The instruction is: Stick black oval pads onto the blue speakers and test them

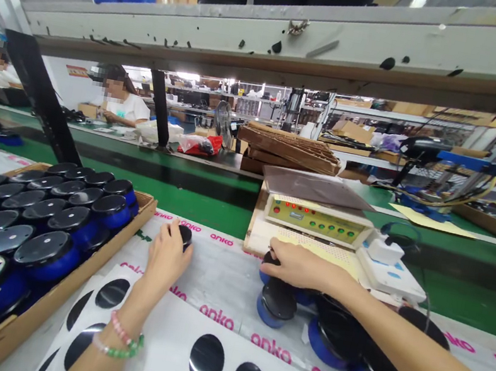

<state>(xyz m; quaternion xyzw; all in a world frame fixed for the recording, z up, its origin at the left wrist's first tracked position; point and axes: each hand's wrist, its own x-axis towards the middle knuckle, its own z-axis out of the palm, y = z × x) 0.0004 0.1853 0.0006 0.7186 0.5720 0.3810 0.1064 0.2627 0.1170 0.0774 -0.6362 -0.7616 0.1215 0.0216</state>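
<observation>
My left hand [169, 256], with a beaded bracelet on the wrist, has its fingers curled round a small round black-topped piece [184, 236] at the middle of the table. Further right, my right hand [292, 262] is closed over a blue round piece with a black top [267, 272], in front of the control box. Right beside it sits another blue round piece with a black top [277, 304], and several more lie under my right forearm, partly hidden. A sheet of black round stickers [166, 350] lies between my arms.
A cardboard tray [82, 278] full of black-topped blue pieces stands at the left. Behind my right hand are a control box [318, 220] with lit lights and a white power strip [391, 271]. A green conveyor [197, 199] runs behind; a shelf [273, 43] hangs overhead. Two people sit beyond.
</observation>
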